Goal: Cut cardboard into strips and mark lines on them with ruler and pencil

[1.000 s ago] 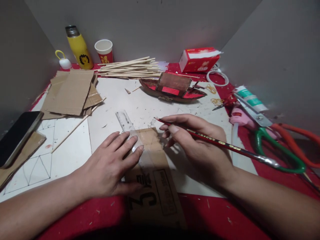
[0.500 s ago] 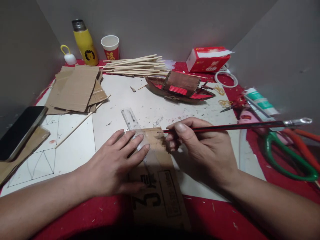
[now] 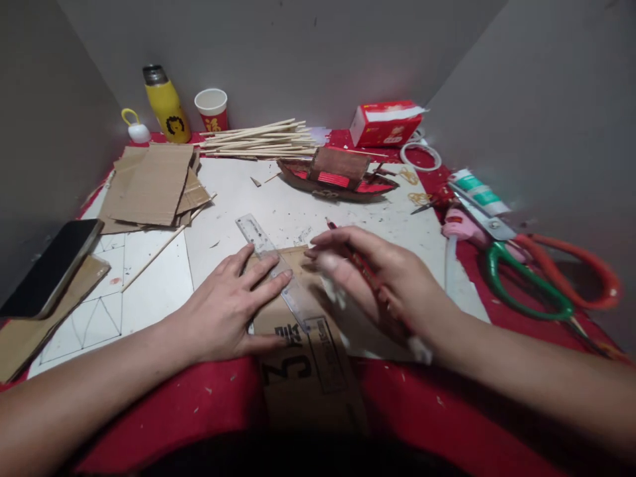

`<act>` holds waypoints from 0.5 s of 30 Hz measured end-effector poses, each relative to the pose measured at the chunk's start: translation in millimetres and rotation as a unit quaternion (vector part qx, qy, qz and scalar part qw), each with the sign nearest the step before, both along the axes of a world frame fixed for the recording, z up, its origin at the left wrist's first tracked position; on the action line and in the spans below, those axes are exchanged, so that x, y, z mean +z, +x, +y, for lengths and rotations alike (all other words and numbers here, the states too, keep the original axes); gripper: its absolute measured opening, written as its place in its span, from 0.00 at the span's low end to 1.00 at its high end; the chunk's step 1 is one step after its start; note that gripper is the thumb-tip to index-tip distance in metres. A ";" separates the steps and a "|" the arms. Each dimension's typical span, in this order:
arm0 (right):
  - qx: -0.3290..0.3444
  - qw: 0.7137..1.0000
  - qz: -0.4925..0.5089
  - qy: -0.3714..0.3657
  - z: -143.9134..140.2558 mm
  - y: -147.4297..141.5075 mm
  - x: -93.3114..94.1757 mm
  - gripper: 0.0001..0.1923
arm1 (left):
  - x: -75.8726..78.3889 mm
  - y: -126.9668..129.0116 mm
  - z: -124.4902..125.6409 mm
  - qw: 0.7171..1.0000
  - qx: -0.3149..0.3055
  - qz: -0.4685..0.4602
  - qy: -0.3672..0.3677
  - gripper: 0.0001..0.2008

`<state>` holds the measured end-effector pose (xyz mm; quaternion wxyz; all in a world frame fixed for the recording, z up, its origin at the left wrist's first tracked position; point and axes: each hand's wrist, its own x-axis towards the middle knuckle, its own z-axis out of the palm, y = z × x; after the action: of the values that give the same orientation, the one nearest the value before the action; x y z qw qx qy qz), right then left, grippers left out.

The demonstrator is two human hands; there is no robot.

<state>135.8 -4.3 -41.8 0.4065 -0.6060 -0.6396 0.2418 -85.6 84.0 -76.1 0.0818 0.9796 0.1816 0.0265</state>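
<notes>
On the near cardboard piece [image 3: 303, 331], left hand [image 3: 231, 311] lies flat, pinning the ruler [image 3: 278, 271] – right hand [image 3: 382, 285] grips a blurred pencil [image 3: 355, 255]; light pressure risks ruler slip, a crooked line

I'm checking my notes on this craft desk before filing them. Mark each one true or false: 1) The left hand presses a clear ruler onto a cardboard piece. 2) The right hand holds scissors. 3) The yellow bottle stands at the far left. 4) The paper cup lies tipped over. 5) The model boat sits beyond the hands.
1) True: the left hand lies flat on the clear ruler, which rests across the cardboard piece.
2) False: the right hand holds a red pencil; the scissors lie apart, to its right.
3) True: the yellow bottle is there.
4) False: the paper cup stands upright.
5) True: the model boat.
</notes>
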 end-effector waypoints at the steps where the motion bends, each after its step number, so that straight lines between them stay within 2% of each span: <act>1: 0.029 0.997 -0.064 0.011 -12.4 -4.5 2.0 0.12 | 0.4 0.0 -0.2 1.000 0.000 0.001 0.012 0.43; 4: 0.117 0.970 -0.207 0.048 -52.5 -25.1 -5.8 0.31 | 1.5 -0.3 -0.7 0.999 -0.004 0.004 0.043 0.41; 6: 0.128 0.951 -0.279 0.029 -72.8 -38.8 -19.7 0.42 | 2.4 -0.2 -1.4 0.998 -0.004 0.009 0.062 0.39; 10: 0.079 0.951 -0.299 -0.024 -88.5 -53.5 -41.5 0.45 | 6.0 1.4 -5.4 0.996 0.004 0.021 0.090 0.37; 15: 0.065 0.953 -0.293 -0.045 -83.7 -69.3 -39.0 0.49 | 12.1 5.9 -9.5 0.992 0.020 0.030 0.117 0.36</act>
<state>66.5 -88.0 -80.8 0.1567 -0.6250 -0.7571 0.1078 -79.7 74.5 -64.0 -0.0394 0.9790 0.1993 0.0193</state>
